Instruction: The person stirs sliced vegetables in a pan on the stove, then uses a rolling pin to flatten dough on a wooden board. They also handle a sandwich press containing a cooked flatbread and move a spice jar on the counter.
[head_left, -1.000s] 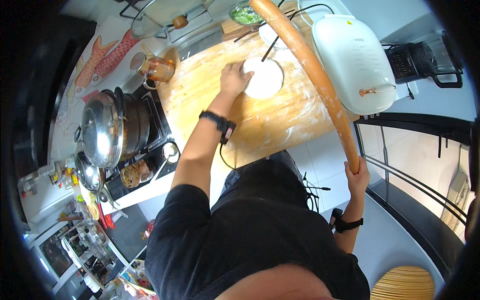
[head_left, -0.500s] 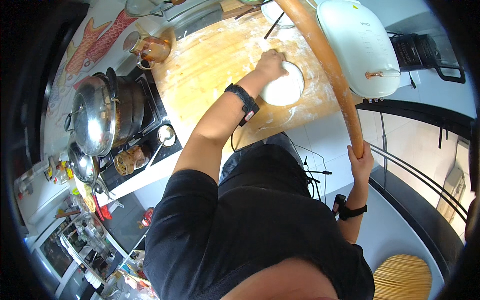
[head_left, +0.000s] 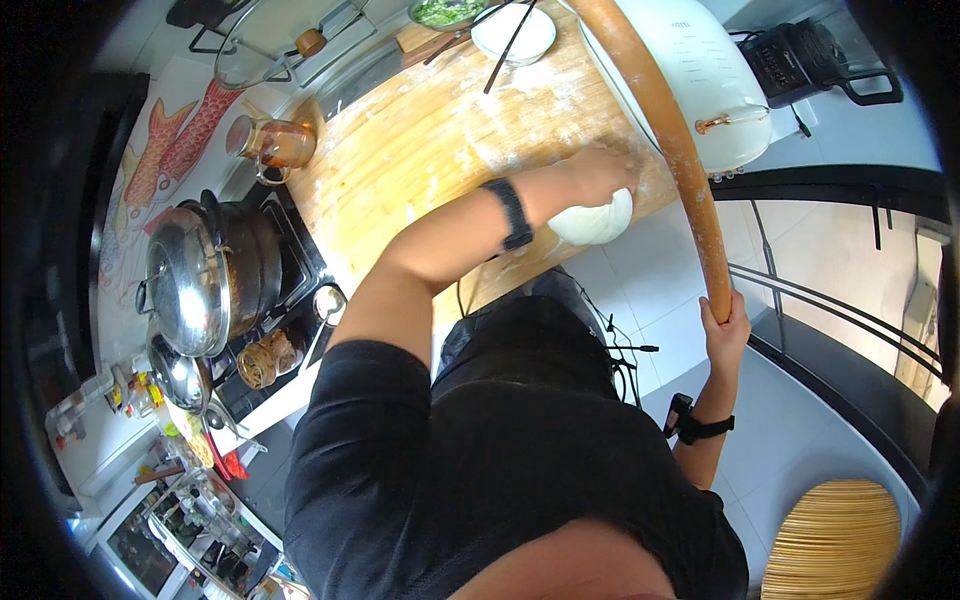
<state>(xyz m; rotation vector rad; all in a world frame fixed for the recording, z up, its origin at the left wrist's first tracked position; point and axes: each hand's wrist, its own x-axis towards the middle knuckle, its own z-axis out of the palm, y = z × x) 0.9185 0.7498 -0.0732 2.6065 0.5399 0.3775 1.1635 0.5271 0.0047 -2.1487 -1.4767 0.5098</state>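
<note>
A white lump of dough (head_left: 592,222) lies near the front right edge of the floured wooden board (head_left: 400,150). My left hand (head_left: 603,173) is closed at the dough's far side, its fingers bent down and slightly blurred. Part of the dough is hidden beneath that hand. On my right side, my right hand (head_left: 727,325) grips the lower end of a long, thick wooden rolling pin (head_left: 680,150). The pin slants up past the board's right edge, with flour on its surface, and its far end runs out of the picture.
A white bowl (head_left: 530,42) with dark chopsticks (head_left: 508,50) stands at the far side. Left are a glass jug (head_left: 285,145), a large lidded pot (head_left: 190,280) on the stove and an open jar (head_left: 262,362). A white appliance (head_left: 700,75) sits behind the pin.
My left hand and the dough have moved right and nearer to me, close to the board's edge. My right hand still holds the rolling pin in about the same place. The view has shifted slightly.
</note>
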